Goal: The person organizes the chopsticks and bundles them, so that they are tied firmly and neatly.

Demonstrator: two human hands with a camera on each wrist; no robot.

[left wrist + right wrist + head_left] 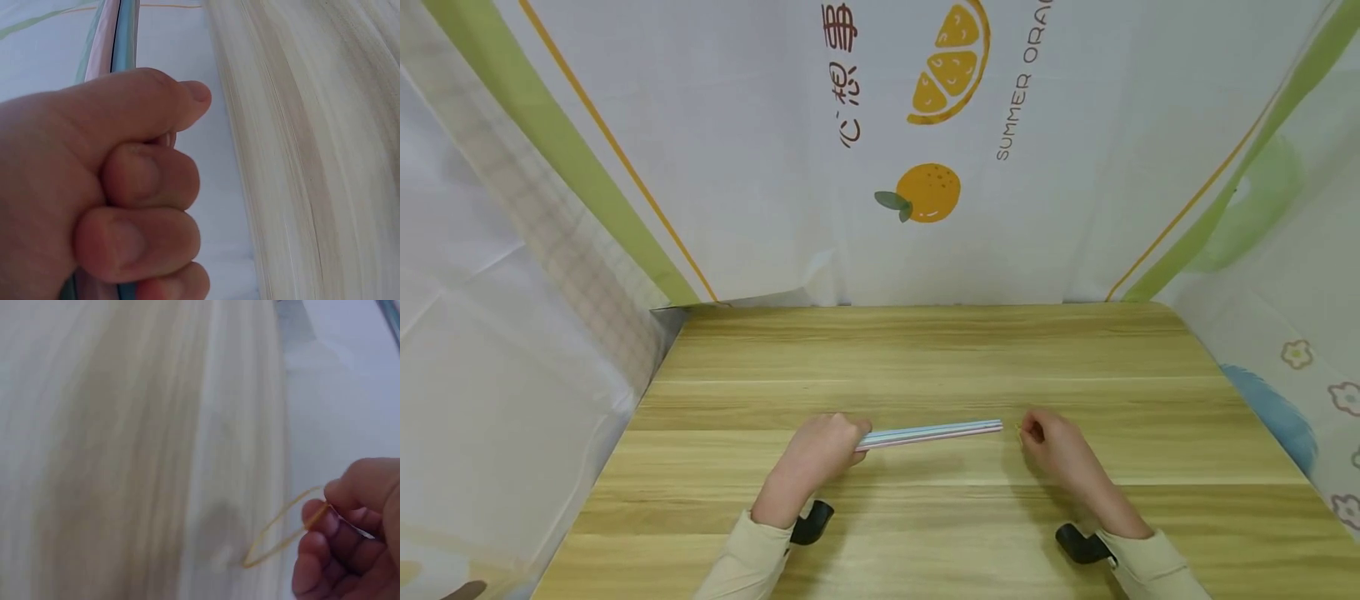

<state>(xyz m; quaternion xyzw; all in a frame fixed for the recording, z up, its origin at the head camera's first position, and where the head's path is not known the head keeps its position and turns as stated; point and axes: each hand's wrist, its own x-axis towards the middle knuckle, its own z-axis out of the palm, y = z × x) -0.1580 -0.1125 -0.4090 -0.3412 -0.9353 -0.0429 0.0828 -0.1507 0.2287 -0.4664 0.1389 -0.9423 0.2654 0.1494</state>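
The wooden table (925,367) fills the lower half of your head view; its pale grain runs side to side. Behind and to both sides of it hangs a white cloth backdrop (737,125) with green and orange stripes, printed orange fruit and the words "SUMMER ORA…".

Your left hand (820,454) is at the near middle of the table, fingers and thumb curled tightly round one end of a bundle of straws (932,433). The bundle, in pale pink, blue and white, lies nearly level just above the tabletop and points to your right, its free end just short of your right hand. In the left wrist view the thumb (156,103) crosses over the straws (119,37) and the knuckles close beneath it, so the grip is full and firm.

Your right hand (1056,446) is just beside the free end of the straws, not touching them. Its fingertips (340,494) pinch a thin yellow rubber band (284,531), which hangs as a slack open loop toward the table; in the head view the rubber band (1018,428) shows only as a small yellow speck.

Cream sleeves (752,562) cover both forearms.
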